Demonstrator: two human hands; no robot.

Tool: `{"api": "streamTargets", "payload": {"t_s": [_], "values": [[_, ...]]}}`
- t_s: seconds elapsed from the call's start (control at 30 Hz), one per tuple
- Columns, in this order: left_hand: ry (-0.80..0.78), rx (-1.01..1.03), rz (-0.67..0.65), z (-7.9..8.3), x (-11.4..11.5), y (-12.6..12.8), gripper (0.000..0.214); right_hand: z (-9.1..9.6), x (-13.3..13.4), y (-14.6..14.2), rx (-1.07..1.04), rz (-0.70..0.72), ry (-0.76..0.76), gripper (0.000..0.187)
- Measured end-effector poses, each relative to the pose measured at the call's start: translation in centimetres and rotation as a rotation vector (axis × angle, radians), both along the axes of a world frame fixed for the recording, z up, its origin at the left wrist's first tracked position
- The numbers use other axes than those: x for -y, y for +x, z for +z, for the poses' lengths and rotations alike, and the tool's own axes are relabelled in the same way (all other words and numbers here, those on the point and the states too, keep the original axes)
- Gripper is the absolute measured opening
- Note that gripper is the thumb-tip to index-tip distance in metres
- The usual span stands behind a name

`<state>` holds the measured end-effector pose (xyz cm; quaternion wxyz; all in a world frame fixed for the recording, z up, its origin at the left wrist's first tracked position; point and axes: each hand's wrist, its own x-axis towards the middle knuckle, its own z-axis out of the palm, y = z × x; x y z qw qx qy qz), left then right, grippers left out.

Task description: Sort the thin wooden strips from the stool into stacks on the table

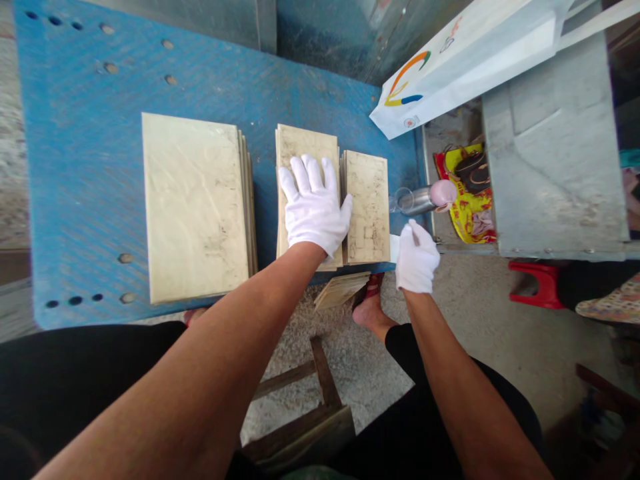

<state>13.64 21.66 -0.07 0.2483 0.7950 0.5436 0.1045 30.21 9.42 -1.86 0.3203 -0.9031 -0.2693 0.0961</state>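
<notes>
My left hand (317, 207), in a white glove, lies flat with its fingers spread on the middle stack of cream-coloured boards (307, 140). Its thumb reaches towards a narrower stack of boards (367, 207) close on the right. Also gloved in white, my right hand (417, 259) is closed near the table's front edge. A small greyish sliver shows between its thumb and fingers; I cannot tell what it is. A white flat piece (395, 248) shows just left of that hand. Further left rests a larger stack of smudged cream boards (195, 207).
The blue table (90, 173) has holes in its top. A steel bottle with a pink lid (443, 193) lies at its right side, below a white bag (450, 67). More boards (343, 290) lean under the front edge. A wooden stool (305, 427) and a red stool (537, 285) stand nearby.
</notes>
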Motion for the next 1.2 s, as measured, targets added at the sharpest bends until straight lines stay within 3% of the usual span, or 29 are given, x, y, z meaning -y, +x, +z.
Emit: {"api": "streamTargets", "payload": {"t_s": [0.17, 0.27, 0.33, 0.43, 0.53, 0.7, 0.8, 0.97, 1.1, 1.2], "values": [[-0.004, -0.002, -0.016, -0.1, -0.1, 0.1, 0.081, -2.3, 8.7, -2.6, -0.253, -0.297, 0.046, 0.057], [-0.024, 0.024, -0.010, -0.2, 0.0, 0.2, 0.080, -3.2, 10.8, -6.5, -0.437, -0.295, -0.186, 0.086], [-0.030, 0.025, -0.006, -0.3, 0.0, 0.2, 0.081, -3.1, 10.6, -9.0, -0.482, -0.205, -0.348, 0.107], [-0.024, -0.001, -0.015, -0.2, -0.1, 0.2, 0.084, -2.6, 9.1, -11.5, -0.545, -0.161, -0.401, 0.116], [-0.010, -0.024, -0.020, -0.2, -0.2, 0.1, 0.084, -2.5, 7.6, -11.8, -0.625, -0.196, -0.319, 0.101], [0.021, -0.026, -0.014, -0.2, 0.0, 0.1, 0.080, -4.4, 6.7, -8.5, -0.841, -0.187, -0.198, 0.074], [0.016, -0.009, -0.016, -0.1, 0.1, 0.0, 0.079, -6.0, 7.1, -6.7, -0.744, -0.104, -0.249, 0.076], [-0.004, 0.003, -0.015, -0.1, 0.0, 0.0, 0.079, -7.9, 7.6, -5.9, -0.382, 0.023, -0.375, 0.076], [0.022, -0.010, -0.016, -0.3, -0.1, 0.1, 0.081, -8.3, 8.1, -7.3, -0.251, 0.043, -0.414, 0.081], [0.049, -0.033, -0.016, -0.3, -0.1, 0.1, 0.081, -8.4, 8.6, -9.6, -0.140, 0.015, -0.441, 0.099]]}}
